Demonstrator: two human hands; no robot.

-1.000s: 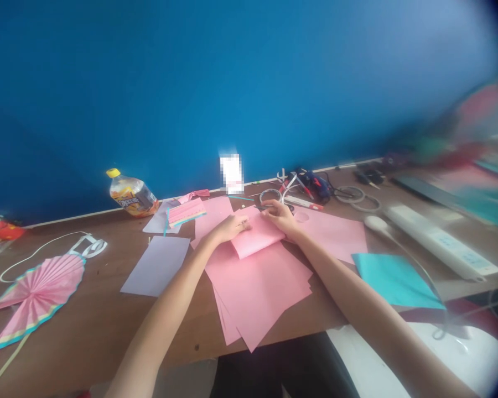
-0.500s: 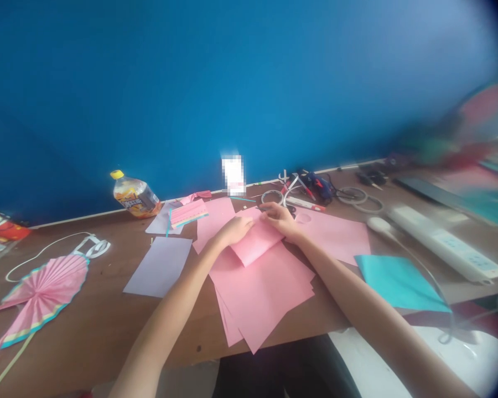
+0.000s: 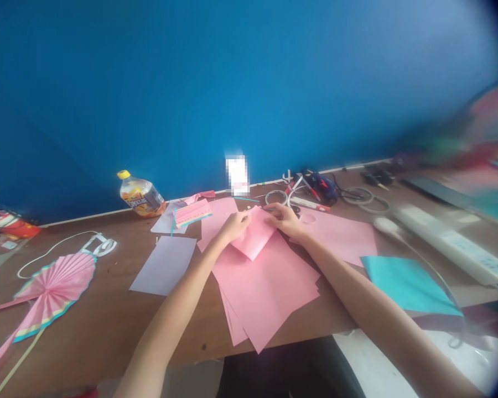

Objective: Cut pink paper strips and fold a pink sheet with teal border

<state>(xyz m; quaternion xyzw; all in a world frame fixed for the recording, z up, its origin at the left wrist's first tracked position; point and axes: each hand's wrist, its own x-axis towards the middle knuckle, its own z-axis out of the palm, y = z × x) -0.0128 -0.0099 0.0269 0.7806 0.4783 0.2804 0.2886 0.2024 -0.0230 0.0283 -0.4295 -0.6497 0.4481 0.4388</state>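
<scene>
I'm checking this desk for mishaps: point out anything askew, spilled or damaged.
The middle pink sheets lie askew, fanned unevenly, one corner reaching the desk's near edge. The bottle looks tilted, though lens distortion may explain it. No spill shows.

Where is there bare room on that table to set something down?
The broadest bare patch of table lies between the fan and the nearer lilac sheet; a smaller one between the left forearm and pink sheets. Crowded: under the left hand and right hand, and behind them toward the wall.

Pink sheet (image 3: 253, 237) of smooth, matt paper; desk (image 3: 103, 315) of brown wood; bottle (image 3: 143, 198) of glossy plastic
</scene>
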